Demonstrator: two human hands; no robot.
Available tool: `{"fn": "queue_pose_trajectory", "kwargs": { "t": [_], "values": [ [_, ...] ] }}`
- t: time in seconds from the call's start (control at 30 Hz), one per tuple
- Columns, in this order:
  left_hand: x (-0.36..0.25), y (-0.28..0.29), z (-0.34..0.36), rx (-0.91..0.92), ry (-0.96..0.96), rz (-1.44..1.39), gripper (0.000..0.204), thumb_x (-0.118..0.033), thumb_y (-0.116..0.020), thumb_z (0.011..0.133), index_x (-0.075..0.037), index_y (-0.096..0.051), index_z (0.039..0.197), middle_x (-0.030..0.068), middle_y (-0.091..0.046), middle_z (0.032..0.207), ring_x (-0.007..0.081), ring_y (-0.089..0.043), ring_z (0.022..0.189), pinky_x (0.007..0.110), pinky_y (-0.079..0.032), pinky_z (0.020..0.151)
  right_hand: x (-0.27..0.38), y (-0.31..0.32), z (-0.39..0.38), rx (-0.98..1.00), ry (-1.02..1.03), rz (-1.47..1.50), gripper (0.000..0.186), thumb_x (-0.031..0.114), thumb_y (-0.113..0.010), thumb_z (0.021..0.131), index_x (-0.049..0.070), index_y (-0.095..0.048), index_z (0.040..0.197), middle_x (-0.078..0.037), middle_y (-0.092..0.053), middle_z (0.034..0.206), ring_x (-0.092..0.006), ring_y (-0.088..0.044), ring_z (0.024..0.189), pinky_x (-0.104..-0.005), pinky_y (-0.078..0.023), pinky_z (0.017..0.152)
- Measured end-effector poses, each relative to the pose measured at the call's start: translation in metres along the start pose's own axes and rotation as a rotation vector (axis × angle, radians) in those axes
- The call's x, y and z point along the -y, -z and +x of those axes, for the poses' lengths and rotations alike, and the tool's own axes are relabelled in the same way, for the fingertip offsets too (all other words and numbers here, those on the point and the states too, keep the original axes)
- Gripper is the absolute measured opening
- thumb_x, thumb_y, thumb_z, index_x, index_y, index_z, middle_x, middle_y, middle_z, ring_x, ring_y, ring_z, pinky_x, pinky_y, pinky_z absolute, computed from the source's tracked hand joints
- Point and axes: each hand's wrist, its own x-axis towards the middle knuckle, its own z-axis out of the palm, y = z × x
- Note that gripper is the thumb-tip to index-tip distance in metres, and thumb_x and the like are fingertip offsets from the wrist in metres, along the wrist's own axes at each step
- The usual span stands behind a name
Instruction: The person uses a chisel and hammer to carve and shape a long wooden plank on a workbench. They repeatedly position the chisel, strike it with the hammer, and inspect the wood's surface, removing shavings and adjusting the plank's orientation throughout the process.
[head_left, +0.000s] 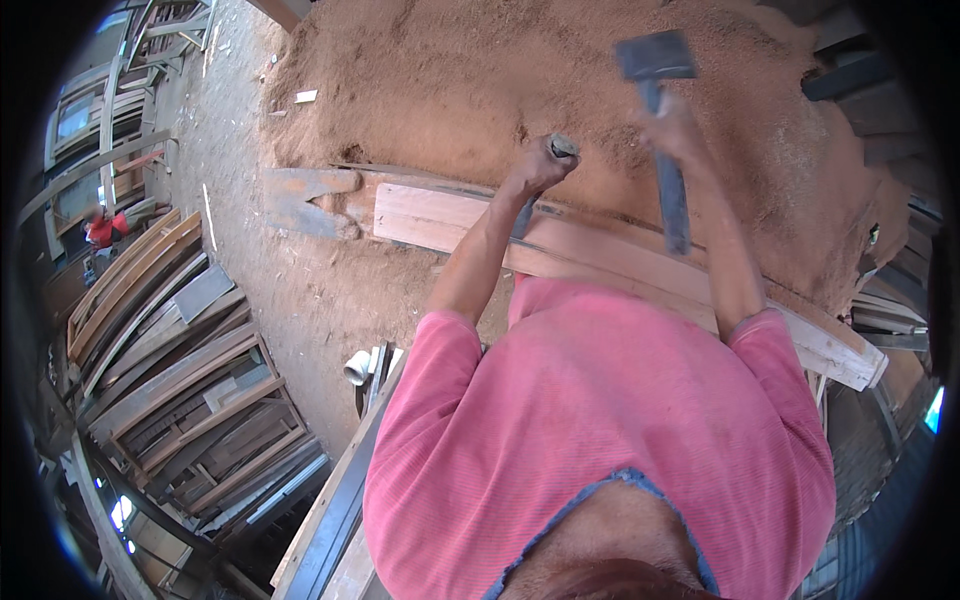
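My left hand (540, 172) is closed round the handle of a chisel (522, 220), whose butt end shows above the fist. The tool stands nearly upright, its blade reaching down to a long pale reddish plank (600, 250); whether the tip bites into the wood cannot be seen. To the right, my right hand (676, 130) grips a dark mallet (655, 56) by its handle. The mallet's blocky head is raised beyond the plank, and the lower handle hangs down past my wrist. The right hand is slightly blurred.
Brown sawdust (440, 90) is heaped beyond the plank. A notched grey board (305, 200) lies at the plank's left end. Stacked timber (200, 400) fills the left side, with a white pipe piece (357, 367) nearer me. Further off, a person in red (104, 230) is visible.
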Motion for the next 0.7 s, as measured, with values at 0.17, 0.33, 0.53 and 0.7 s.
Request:
{"fn": "queue_pose_trajectory", "kwargs": {
  "t": [0.17,0.33,0.53,0.7],
  "values": [
    [0.003,0.004,-0.014,0.018,0.002,0.028,0.021,-0.023,-0.074,0.087,-0.005,-0.065,0.091,0.0025,-0.064,0.075,0.0134,-0.059,0.067,0.033,-0.050,0.064,0.013,-0.025,-0.024,0.530,0.024,-0.286,0.018,0.013,-0.070,0.087,0.001,-0.057,0.092,-0.003,-0.058,0.070,-0.0116,-0.059,0.057,-0.0303,-0.048,0.050],
    [-0.021,0.014,-0.033,-0.078,0.031,-0.052,0.018,-0.020,-0.072,0.085,-0.004,-0.065,0.084,0.0065,-0.067,0.074,0.0153,-0.060,0.069,0.036,-0.051,0.066,-0.014,-0.011,-0.018,0.413,-0.171,0.106,0.019,0.015,-0.071,0.087,0.000,-0.059,0.089,-0.008,-0.061,0.072,-0.0174,-0.064,0.060,-0.0319,-0.051,0.053],
    [0.003,0.014,0.008,0.053,0.114,0.199,0.027,-0.030,-0.076,0.087,-0.006,-0.065,0.095,0.0032,-0.066,0.079,0.0142,-0.059,0.067,0.033,-0.050,0.063,0.003,-0.033,-0.017,0.076,-0.130,0.150,0.019,0.015,-0.071,0.087,0.001,-0.058,0.088,-0.007,-0.061,0.067,-0.0156,-0.064,0.059,-0.0305,-0.050,0.051],
    [-0.004,0.009,-0.016,-0.012,0.107,-0.032,0.018,-0.021,-0.078,0.084,-0.007,-0.067,0.085,0.0032,-0.067,0.076,0.0143,-0.062,0.071,0.033,-0.052,0.066,-0.048,-0.043,-0.031,0.510,-0.148,-0.162,0.017,0.015,-0.071,0.086,0.003,-0.059,0.090,-0.004,-0.059,0.066,-0.0121,-0.059,0.054,-0.0308,-0.046,0.046]
  ]
}}
